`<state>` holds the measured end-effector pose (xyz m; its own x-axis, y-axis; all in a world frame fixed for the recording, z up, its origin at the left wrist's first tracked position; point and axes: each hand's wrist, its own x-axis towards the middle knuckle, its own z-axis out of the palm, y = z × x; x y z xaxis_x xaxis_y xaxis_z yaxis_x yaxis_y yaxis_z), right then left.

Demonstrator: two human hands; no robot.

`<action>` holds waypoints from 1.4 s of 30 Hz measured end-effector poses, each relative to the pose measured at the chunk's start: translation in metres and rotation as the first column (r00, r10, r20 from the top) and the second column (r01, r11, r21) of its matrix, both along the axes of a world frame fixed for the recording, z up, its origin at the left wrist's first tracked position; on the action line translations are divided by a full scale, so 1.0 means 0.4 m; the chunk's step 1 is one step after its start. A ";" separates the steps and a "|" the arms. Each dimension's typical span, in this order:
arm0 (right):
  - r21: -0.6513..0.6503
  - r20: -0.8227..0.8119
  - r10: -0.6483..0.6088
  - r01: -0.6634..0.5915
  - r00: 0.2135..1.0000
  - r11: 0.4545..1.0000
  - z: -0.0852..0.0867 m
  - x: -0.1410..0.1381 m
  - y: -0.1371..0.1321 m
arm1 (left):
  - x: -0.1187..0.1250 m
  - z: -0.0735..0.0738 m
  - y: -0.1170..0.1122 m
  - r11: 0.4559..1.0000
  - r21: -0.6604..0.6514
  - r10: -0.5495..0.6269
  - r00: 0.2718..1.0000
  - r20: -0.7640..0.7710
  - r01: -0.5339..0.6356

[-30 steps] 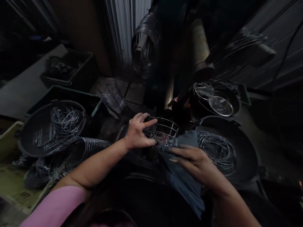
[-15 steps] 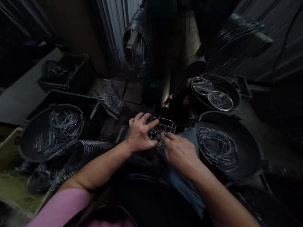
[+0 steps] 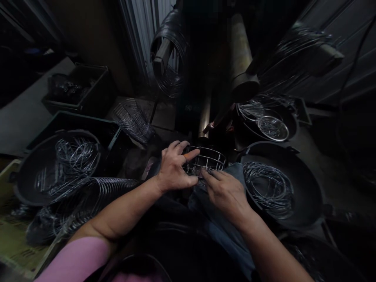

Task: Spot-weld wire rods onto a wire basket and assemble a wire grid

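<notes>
A small round wire basket (image 3: 210, 156) of shiny rings and uprights sits between my hands, just below the tip of a brass-coloured rod (image 3: 205, 121). My left hand (image 3: 176, 166) grips its left side, the thumb low and the fingers over the upper rim; an orange band circles one finger. On the near right side, my right hand (image 3: 226, 188) has its fingers together, with the fingertips at the wires. What those fingertips pinch is too small and dark to make out. A blue-grey cloth (image 3: 223, 227) lies under the right forearm.
At right, a black pan (image 3: 308, 188) holds wire rings (image 3: 268, 188); behind it are more wire parts and a shiny dish (image 3: 273, 128). At left are a pan of bent wires (image 3: 78, 156), a stack of wire frames (image 3: 133, 121) and a yellow crate (image 3: 17, 243). A thick cylinder (image 3: 242, 55) hangs overhead.
The wire basket has turned or shifted slightly to the right, showing more of its rim. My right fingers lie flatter against it. My left hand keeps its grip.
</notes>
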<state>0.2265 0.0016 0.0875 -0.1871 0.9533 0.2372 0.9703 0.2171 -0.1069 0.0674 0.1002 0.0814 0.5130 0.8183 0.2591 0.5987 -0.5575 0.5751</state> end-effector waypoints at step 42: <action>0.275 -0.244 0.147 -0.077 0.959 0.958 0.040 0.147 0.266 | 0.119 0.048 0.245 0.998 -0.052 0.033 0.993 0.115 -0.027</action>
